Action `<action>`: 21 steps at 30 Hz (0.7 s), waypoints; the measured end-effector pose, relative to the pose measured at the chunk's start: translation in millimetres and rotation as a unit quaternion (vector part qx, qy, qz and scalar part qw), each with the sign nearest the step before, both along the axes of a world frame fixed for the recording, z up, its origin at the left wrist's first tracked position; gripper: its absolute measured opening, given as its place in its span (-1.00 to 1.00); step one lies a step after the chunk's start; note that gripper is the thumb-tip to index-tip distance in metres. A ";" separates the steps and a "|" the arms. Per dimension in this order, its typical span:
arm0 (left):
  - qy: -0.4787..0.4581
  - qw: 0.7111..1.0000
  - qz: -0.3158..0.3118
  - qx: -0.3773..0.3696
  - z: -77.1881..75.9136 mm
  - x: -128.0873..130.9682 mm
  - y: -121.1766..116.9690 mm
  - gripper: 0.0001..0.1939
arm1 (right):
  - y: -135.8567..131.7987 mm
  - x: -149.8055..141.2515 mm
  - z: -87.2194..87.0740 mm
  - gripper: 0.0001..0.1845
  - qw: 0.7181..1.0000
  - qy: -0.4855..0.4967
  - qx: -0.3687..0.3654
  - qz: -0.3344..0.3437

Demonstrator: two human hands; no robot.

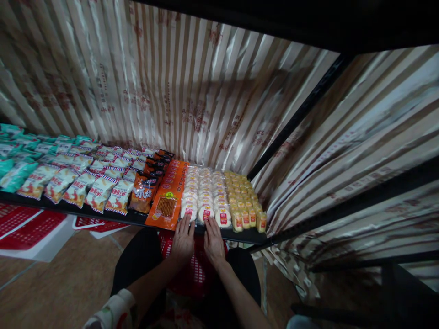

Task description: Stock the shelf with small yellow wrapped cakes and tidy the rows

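Note:
My left hand (183,238) rests its stretched fingers against the front of the left row of round white wrapped crackers (189,211). Beside it, my right hand (213,238) lies with fingers extended at the front pack of the middle row (206,213). Both hands hold nothing that I can see. A third row of the same packs (223,215) stands to the right. Left of the crackers lies a large flat orange snack bag (168,196) with brown sticks pictured on it. Small yellow wrapped snacks (245,201) fill the shelf's right end.
The black shelf (247,236) also carries dark orange bags (142,192), several white-and-orange snack bags (103,192) and teal bags (20,176). Striped sheeting (192,91) hangs behind. A black post (298,121) slants at right. Red baskets (24,226) stand below, one between my knees (195,269).

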State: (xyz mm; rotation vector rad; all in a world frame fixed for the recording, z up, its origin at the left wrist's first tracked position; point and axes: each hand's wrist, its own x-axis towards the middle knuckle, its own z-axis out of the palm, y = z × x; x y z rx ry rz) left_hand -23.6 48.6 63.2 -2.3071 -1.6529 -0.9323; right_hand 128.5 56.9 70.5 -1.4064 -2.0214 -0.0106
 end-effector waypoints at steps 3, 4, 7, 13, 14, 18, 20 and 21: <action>-0.008 1.000 -0.002 0.008 0.6 -1.2 -0.2 -0.51 | 0.0 -1.9 0.2 -0.47 1.000 -0.005 -0.003 -0.004; -0.010 1.000 -0.005 0.010 0.3 -1.2 0.2 -0.52 | 0.0 -2.5 0.2 -0.48 1.000 -0.008 -0.003 -0.006; -0.019 1.000 -0.011 0.014 -1.0 -0.8 1.9 -0.52 | -0.4 -3.3 0.6 -0.49 1.000 -0.017 -0.002 -0.012; -0.017 1.000 -0.018 0.005 0.2 -3.2 1.3 -0.48 | 3.9 3.1 4.8 -0.49 0.998 -0.023 0.021 -0.049; -0.014 1.000 -0.018 0.003 0.4 -3.9 0.8 -0.48 | 5.9 4.9 4.5 -0.49 0.997 -0.025 0.024 -0.065; -0.006 1.000 -0.015 -0.004 -0.6 -4.8 0.1 -0.47 | 13.9 10.7 -0.6 -0.52 0.994 -0.031 0.024 -0.098; -0.004 1.000 -0.016 -0.011 -1.0 -4.6 0.3 -0.47 | 15.7 11.5 -3.3 -0.53 0.994 -0.035 0.020 -0.099; -0.005 1.000 -0.016 -0.015 -0.8 -4.6 0.4 -0.47 | 15.9 11.4 -3.9 -0.53 0.994 -0.038 0.018 -0.099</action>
